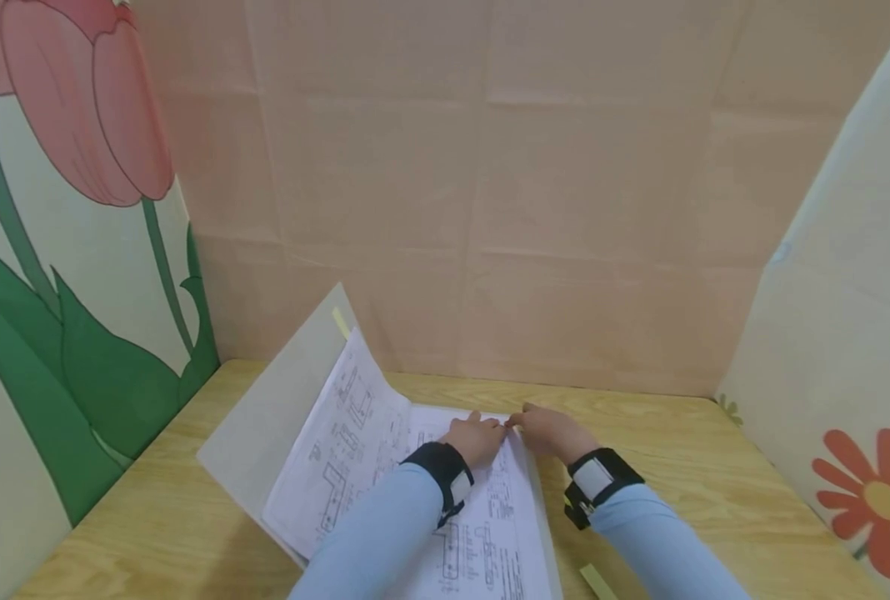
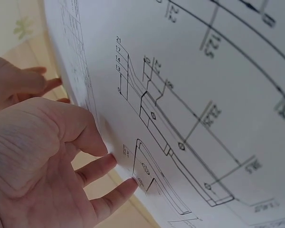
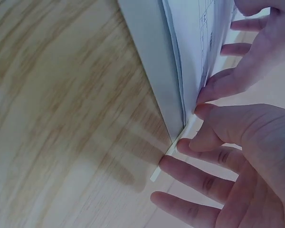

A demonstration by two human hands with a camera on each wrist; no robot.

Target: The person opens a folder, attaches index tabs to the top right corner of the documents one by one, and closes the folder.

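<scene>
Open folder [image 1: 265,433] lying low and left of centre in the head view on a wooden table [image 1: 677,467], grey cover raised toward the upper left, a stack of drawing sheets [image 1: 490,533] spread across it. Left hand [image 1: 478,437] resting on the sheets near their far edge, fingers relaxed and fairly straight, fingertips [image 2: 115,161] against the printed paper in the left wrist view. Right hand [image 1: 550,432] just beside it, meeting it at the far right corner of the stack; thumb and forefinger [image 3: 211,111] pinching a small pale strip [image 3: 173,152] at the folder corner, remaining fingers spread over the wood.

Small yellowish tab [image 1: 597,582] on the table at bottom centre-right, another one [image 1: 340,322] on the raised cover. Pink panel [image 1: 565,208] close behind the table's far edge, tulip panel [image 1: 62,250] at left, flower panel [image 1: 850,400] at right, boxing in three sides. Bare wood to the right of the folder and along the far edge.
</scene>
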